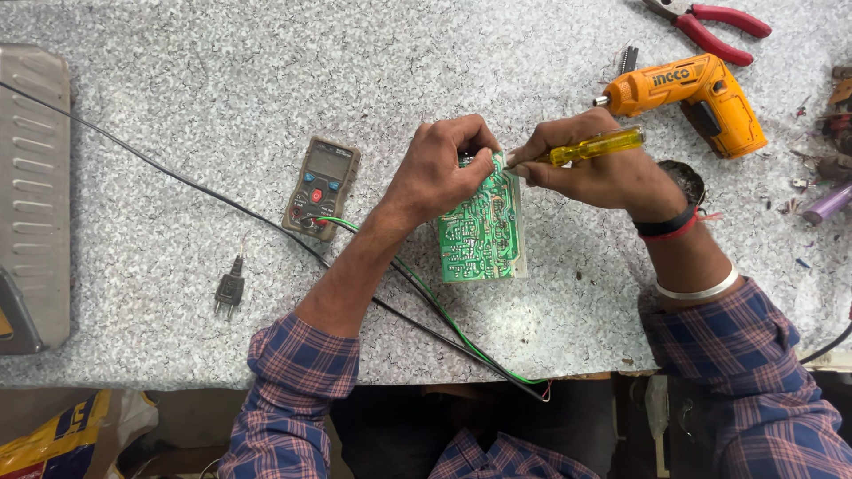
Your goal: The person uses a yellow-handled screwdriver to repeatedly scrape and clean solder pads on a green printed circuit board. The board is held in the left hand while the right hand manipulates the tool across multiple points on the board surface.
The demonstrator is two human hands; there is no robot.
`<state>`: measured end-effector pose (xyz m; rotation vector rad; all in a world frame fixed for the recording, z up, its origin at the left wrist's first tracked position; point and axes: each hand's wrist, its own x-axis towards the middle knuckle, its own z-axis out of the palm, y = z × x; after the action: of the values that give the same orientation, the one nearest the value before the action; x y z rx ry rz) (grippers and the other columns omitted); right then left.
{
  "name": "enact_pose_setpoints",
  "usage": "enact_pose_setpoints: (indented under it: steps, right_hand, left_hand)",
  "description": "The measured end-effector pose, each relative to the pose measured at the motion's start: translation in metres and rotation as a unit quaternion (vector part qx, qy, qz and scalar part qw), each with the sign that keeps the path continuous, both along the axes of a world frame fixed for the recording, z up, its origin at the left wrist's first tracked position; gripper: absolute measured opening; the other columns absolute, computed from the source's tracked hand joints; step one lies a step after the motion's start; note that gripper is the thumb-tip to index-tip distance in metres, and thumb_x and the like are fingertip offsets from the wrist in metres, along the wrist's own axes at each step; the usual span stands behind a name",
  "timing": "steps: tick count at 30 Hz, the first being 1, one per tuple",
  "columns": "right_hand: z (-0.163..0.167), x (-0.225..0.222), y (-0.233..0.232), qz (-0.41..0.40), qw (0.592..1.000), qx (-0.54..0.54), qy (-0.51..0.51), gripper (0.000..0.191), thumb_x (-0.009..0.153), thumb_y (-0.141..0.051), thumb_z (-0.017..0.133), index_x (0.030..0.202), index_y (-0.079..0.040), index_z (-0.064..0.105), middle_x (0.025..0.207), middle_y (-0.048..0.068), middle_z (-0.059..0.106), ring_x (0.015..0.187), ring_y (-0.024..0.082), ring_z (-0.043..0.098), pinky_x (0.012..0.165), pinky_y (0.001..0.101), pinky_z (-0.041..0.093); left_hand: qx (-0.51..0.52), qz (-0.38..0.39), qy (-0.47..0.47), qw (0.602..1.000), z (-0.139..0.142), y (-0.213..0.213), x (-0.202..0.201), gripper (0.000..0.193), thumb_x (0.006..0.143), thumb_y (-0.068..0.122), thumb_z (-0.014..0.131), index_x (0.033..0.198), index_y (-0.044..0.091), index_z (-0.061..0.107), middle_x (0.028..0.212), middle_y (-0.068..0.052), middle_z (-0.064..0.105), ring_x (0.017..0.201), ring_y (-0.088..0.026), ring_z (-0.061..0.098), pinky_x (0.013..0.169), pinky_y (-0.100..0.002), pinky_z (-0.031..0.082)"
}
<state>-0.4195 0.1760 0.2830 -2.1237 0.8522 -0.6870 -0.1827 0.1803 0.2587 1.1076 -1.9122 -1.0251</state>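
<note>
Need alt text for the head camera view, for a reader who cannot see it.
The left hand steadies a green circuit board on a speckled table while the right hand holds a yellow-handled screwdriver to its top edge. A multimeter, an orange cordless screwdriver and red-handled pliers lie nearby.

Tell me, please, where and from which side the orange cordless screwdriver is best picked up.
Probably by its angled handle, coming from the right: the orange cordless screwdriver lies flat with its bit end pointing left toward the right hand, and the handle juts down-right onto bare table.
</note>
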Motion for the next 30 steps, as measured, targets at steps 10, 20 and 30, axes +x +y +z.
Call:
enact_pose_setpoints:
  steps: [10, 20, 30]
  right_hand:
    - [-0.0022, 0.0007, 0.0015, -0.010, 1.000, 0.017, 0.013, 0.017, 0.091, -0.016, 0.078, 0.101, -0.003, 0.076, 0.085, 0.008, 0.077, 0.074, 0.015, 0.074, 0.065, 0.0294, 0.057]
    - [0.0005, 0.0026, 0.0020, -0.020, 1.000, 0.016, 0.015, 0.015, 0.090, -0.013, 0.077, 0.101, -0.003, 0.076, 0.082, 0.009, 0.076, 0.071, 0.015, 0.073, 0.063, 0.0295, 0.056]
    - [0.0047, 0.0002, 0.0019, 0.028, 0.999, -0.023, -0.016, 0.015, 0.089, -0.012, 0.077, 0.101, -0.003, 0.074, 0.085, 0.009, 0.076, 0.074, 0.017, 0.076, 0.065, 0.0297, 0.057]
  left_hand:
    - [0.004, 0.007, -0.011, 1.000, -0.0008, 0.0009, -0.0006, 0.011, 0.087, 0.009, 0.065, 0.090, 0.000, 0.070, 0.072, -0.007, 0.070, 0.064, -0.012, 0.066, 0.059, -0.031, 0.053]
    - [-0.004, 0.002, -0.003, 1.000, -0.0004, 0.0007, -0.0017, 0.010, 0.088, 0.008, 0.063, 0.090, 0.000, 0.069, 0.073, -0.006, 0.070, 0.064, -0.012, 0.067, 0.060, -0.031, 0.054]
    - [-0.006, 0.001, 0.007, 1.000, 0.0007, 0.0004, -0.0031, 0.011, 0.087, 0.009, 0.064, 0.090, 0.000, 0.069, 0.073, -0.006, 0.071, 0.065, -0.012, 0.068, 0.060, -0.031, 0.054]
